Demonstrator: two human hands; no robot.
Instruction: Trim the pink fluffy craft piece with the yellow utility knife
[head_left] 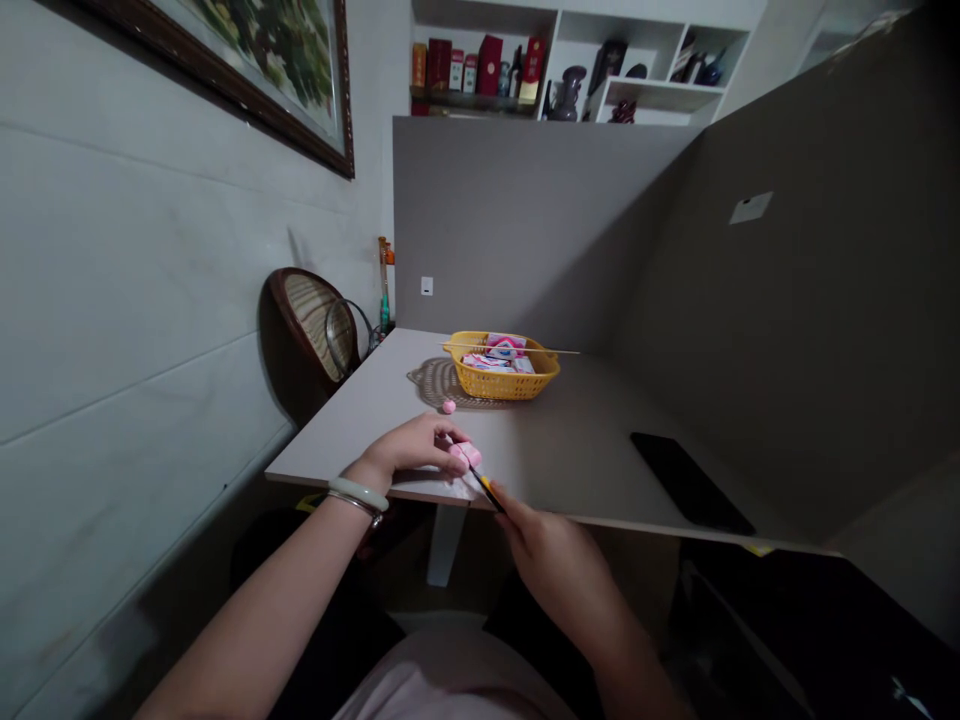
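Near the table's front edge, my left hand (420,445) grips a small pink block (469,454) between thumb and fingers. My right hand (551,550) is closed round a slim black-and-yellow handled tool (490,489), held like a pen. The tool's thin dark tip meets the pink block or lies just over it; which of the two I cannot tell. Whitish-pink bits (459,487) lie on the table below the block. Just beyond my left fingers rests a small pink ball (449,407). A bangle and a bracelet circle my left wrist.
A yellow basket (510,387) with pink and white packets stands farther back, a thin stick (562,351) across its top. A flat black object (690,482) lies at the table's right. Grey panels (510,220) border the table behind and right. A round-backed chair (319,325) stands left.
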